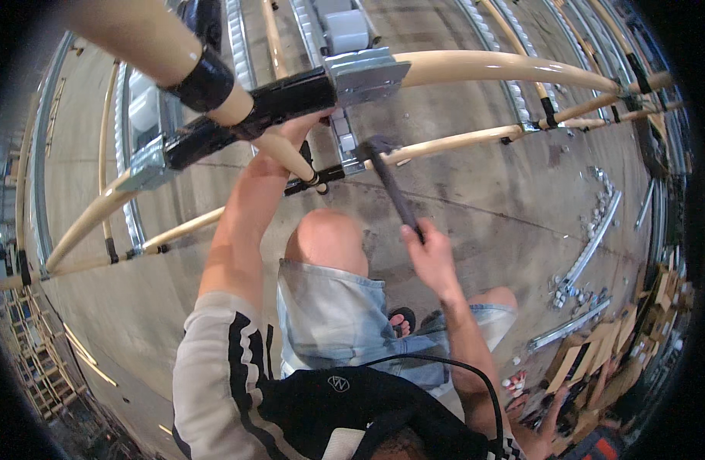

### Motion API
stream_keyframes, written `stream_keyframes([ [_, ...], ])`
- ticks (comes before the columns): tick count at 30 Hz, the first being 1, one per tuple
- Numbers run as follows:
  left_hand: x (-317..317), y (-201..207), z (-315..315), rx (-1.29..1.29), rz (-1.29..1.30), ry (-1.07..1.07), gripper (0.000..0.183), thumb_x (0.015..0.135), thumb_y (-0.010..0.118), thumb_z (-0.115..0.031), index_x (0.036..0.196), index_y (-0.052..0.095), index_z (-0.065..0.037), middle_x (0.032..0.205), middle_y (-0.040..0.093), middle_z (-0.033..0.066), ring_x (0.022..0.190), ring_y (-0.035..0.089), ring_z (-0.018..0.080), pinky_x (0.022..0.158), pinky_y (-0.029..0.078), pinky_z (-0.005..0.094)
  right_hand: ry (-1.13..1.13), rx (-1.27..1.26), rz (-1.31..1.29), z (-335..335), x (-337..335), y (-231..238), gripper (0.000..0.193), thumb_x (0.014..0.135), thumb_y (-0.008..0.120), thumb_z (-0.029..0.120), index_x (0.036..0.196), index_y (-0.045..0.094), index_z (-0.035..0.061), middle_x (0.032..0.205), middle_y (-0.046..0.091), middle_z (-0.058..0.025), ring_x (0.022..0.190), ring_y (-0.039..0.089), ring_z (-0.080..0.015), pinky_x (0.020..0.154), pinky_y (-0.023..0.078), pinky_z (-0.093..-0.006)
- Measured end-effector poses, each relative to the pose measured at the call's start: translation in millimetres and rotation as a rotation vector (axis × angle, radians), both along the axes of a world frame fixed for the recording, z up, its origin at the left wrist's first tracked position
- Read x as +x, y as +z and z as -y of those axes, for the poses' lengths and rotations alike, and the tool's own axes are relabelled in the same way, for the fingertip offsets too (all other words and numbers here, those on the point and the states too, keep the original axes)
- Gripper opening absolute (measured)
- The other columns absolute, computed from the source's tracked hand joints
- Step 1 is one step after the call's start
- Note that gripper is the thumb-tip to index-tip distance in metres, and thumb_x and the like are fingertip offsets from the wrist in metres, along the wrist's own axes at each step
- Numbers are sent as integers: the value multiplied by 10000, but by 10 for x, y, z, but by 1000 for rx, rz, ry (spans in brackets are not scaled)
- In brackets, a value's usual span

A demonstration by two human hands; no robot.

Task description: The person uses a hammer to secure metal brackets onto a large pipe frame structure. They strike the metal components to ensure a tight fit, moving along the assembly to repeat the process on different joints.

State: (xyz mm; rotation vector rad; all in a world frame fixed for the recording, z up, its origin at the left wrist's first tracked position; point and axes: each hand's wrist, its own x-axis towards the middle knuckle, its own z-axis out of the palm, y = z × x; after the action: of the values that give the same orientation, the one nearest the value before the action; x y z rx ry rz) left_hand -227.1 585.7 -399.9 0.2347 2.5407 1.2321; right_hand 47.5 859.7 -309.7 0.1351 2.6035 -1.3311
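In my right hand point(431, 257) is a dark hammer point(395, 188), gripped round its handle. The hammer's head is at a metal bracket on the lower beige pipe point(452, 144), just beside the end of a roller track point(342, 126). I cannot tell whether it touches the bracket. My left hand point(297, 129) reaches up behind a beige upright pipe and under the black joint point(253, 115) of the upper rail. Its fingers are mostly hidden there, close to the roller track. A grey metal bracket point(366, 74) sits on the upper rail.
More roller tracks point(513, 84) and beige pipes form the rack ahead. On the floor at right lie metal rails point(592, 238) and scattered small rollers. Cardboard boxes point(590, 353) stand at lower right, near another person's hand point(553, 414). Loose beige pipes point(88, 354) lie at left.
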Motion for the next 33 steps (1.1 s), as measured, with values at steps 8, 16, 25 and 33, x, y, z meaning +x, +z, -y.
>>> stream_keyframes([
  [8,-178,-338,-16,-139,2,79,607,865,566,-582,1084,643,-21,1066,650,182,964,640,286,862,480,350,-163,-237,331,923,-39,-210,354,946,619,341,885,521,6,657,602,-231,652,607,-459,574,463,-494],
  [16,-334,-548,58,-300,-162,145,694,797,599,-640,856,698,44,823,695,222,789,696,324,771,508,374,-43,-209,289,1139,-47,-422,326,924,641,302,884,542,-5,730,621,-283,739,619,-489,639,466,-541],
  [25,-116,103,-411,-232,114,185,707,793,669,-572,695,636,127,657,639,225,804,704,308,782,516,390,-111,-1,233,1032,-38,-629,307,956,569,305,991,513,6,811,635,-315,822,609,-521,698,455,-591],
  [33,-333,-270,-8,-242,-163,132,671,802,673,-557,774,659,112,647,612,212,735,656,283,742,490,406,-55,-132,177,1080,-18,-591,349,971,549,354,988,498,9,794,635,-295,792,606,-515,678,453,-573],
])
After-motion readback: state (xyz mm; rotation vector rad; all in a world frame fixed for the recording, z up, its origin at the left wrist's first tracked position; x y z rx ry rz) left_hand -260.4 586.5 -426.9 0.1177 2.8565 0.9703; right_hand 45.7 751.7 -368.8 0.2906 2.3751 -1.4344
